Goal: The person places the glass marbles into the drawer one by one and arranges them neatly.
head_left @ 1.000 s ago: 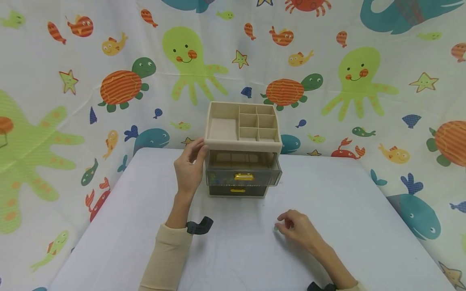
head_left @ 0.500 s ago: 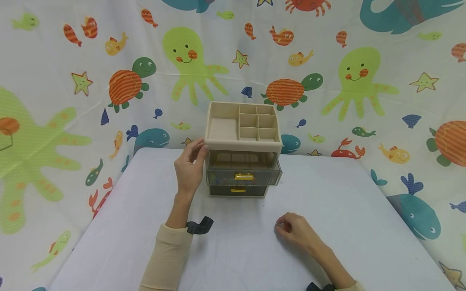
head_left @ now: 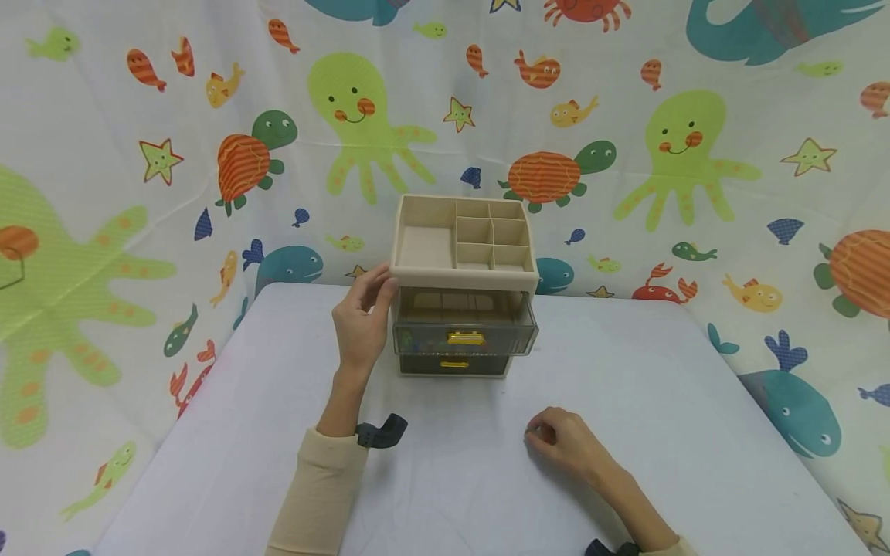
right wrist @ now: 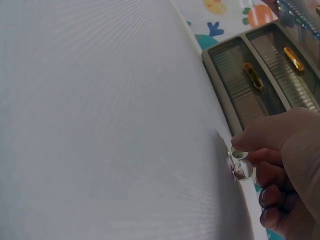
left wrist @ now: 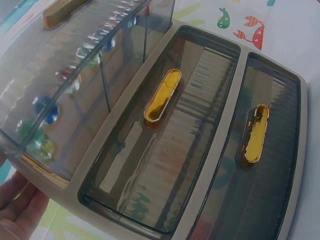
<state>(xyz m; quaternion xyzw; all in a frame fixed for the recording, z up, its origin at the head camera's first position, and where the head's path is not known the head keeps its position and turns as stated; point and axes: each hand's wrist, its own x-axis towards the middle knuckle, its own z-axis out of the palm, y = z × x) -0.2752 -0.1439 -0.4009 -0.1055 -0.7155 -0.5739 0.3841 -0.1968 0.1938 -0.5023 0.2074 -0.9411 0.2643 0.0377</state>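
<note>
A cream drawer organizer (head_left: 464,279) stands at the back, its clear upper drawer (head_left: 417,340) pulled out. My left hand (head_left: 363,320) holds the organizer at its upper left side, thumb by the front corner. Several coloured glass marbles (left wrist: 46,110) lie in the pulled-out drawer in the left wrist view. My right hand (head_left: 565,442) is low over the table, right of the organizer's front. Its thumb and index finger pinch a clear, greenish glass marble (right wrist: 239,154) in the right wrist view. Just below shows a second clear round shape (right wrist: 242,170), also at the fingers.
Open compartments (head_left: 492,232) top the organizer. Two lower drawers with gold handles (left wrist: 163,97) are pushed in. A white cloth (head_left: 626,363) covers the table, and a curtain (head_left: 445,77) printed with sea animals hangs behind it.
My right hand has dropped slightly, and its index finger has closed toward the thumb around the marble. The left hand and organizer have stayed in place.
</note>
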